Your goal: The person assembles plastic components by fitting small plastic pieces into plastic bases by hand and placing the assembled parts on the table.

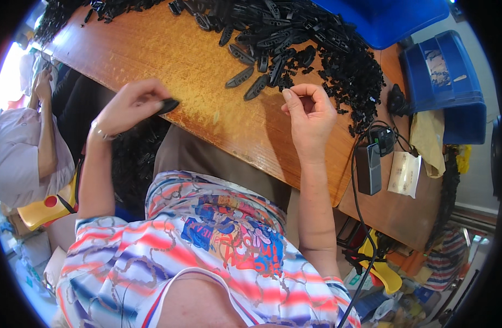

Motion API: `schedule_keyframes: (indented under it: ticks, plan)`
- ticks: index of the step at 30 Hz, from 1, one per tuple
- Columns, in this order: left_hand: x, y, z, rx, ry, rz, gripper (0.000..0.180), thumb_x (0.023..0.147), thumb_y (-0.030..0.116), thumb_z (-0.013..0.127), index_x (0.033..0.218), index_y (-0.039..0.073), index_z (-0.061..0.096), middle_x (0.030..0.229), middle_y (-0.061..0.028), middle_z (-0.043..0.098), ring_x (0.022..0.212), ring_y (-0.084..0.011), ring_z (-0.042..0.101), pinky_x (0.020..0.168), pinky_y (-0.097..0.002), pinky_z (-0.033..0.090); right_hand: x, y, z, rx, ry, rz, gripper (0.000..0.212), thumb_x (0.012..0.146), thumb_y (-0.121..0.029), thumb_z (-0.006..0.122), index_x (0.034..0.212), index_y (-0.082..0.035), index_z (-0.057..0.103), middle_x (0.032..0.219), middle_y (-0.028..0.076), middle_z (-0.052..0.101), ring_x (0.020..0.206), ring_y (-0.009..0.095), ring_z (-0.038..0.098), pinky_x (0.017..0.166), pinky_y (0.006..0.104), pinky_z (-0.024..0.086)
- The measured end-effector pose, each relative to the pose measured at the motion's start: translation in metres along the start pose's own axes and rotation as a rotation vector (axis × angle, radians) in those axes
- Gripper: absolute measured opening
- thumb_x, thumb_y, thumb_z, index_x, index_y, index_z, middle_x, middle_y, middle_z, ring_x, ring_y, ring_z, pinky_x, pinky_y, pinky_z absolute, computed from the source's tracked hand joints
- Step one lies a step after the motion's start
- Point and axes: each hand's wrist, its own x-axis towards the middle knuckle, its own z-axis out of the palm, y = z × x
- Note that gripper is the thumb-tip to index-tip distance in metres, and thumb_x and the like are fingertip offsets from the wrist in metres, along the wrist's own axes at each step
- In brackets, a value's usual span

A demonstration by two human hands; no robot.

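My left hand [132, 106] is closed at the table's near edge, thumb and fingers pinching a small, dark, elongated plastic part [169, 105]. Over the table to the right, my right hand [312, 116] has its fingertips curled in against the thumb. Whatever is between them, if anything, is too hidden to make out. Just beyond this hand lie several long black plastic pieces with slots [256, 87], at the front of a larger heap [284, 33]. Smaller black parts [356, 71] are spread in a pile to the right of it.
A blue tub [382, 19] and a blue bin [445, 82] stand at the far right. Nearer are a dark box-shaped device [368, 169] with a cable and a white packet [404, 174]. Another person [27, 147] sits at left. Black parts fill the space below the wooden table's edge [207, 136].
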Motion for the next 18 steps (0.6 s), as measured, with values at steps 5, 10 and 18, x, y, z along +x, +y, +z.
schedule_keyframes:
  ticks: [5, 10, 18]
  plan:
    - [0.015, 0.020, 0.026, 0.218, 0.345, 0.074, 0.029, 0.099, 0.022, 0.074, 0.118, 0.001, 0.076, 0.105, -0.0055, 0.077, 0.092, -0.0176, 0.072, 0.083, -0.0325, 0.057, -0.008, 0.009, 0.005, 0.091, -0.013, 0.046, 0.010, 0.097, -0.002, 0.079, 0.101, 0.000, 0.070, 0.090, 0.000, 0.071, 0.076, 0.005, 0.063, 0.066, 0.0212, 0.050]
    - [0.104, 0.041, 0.104, 0.437, 0.452, 0.134, 0.026, 0.098, 0.021, 0.076, 0.116, 0.002, 0.076, 0.107, -0.0137, 0.079, 0.094, -0.0237, 0.077, 0.084, -0.0374, 0.059, -0.014, -0.001, 0.012, -0.027, -0.070, -0.002, 0.011, 0.095, -0.002, 0.080, 0.098, 0.001, 0.070, 0.091, 0.002, 0.070, 0.075, 0.007, 0.062, 0.069, 0.0236, 0.050]
    - [0.120, 0.022, 0.113, -0.154, 0.263, -0.036, 0.022, 0.103, 0.023, 0.074, 0.107, 0.001, 0.072, 0.110, -0.0106, 0.077, 0.097, -0.0182, 0.075, 0.080, -0.0338, 0.060, -0.022, 0.004, 0.009, -0.140, -0.032, -0.150, 0.011, 0.089, 0.003, 0.080, 0.095, 0.001, 0.071, 0.091, 0.013, 0.070, 0.081, 0.024, 0.068, 0.071, 0.0328, 0.053]
